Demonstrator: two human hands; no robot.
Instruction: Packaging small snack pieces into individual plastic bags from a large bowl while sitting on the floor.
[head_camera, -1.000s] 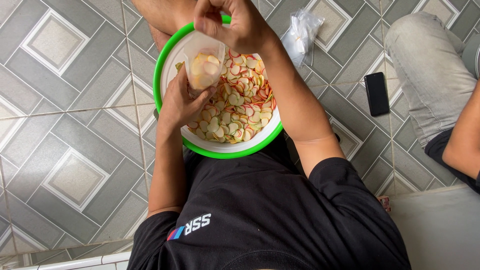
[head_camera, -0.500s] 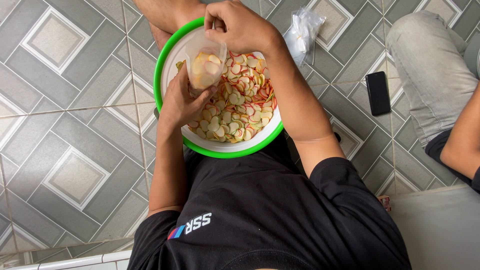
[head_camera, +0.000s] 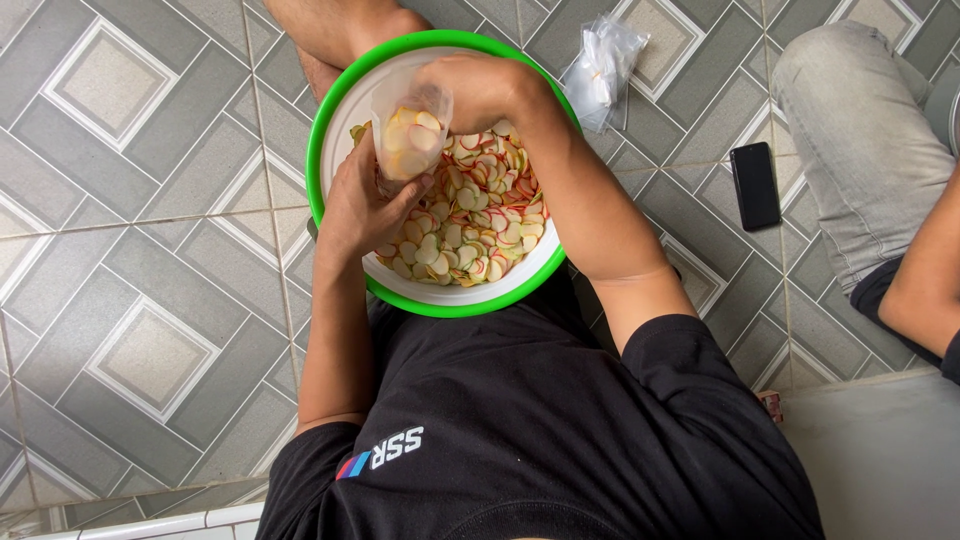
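A round white basin with a green rim sits on the tiled floor between my legs. It is full of small heart-shaped crackers edged in red, green and yellow. My left hand holds a small clear plastic bag partly filled with crackers, upright over the basin. My right hand is at the bag's mouth, fingers curled at its top edge; whether crackers are in it is hidden.
A bundle of clear plastic bags lies on the floor beyond the basin. A black phone lies to the right. Another person's leg in grey trousers and forearm sit at the right edge.
My right hand has come down from above the bag to its mouth. The bag holds more crackers and sits a little lower over the basin.
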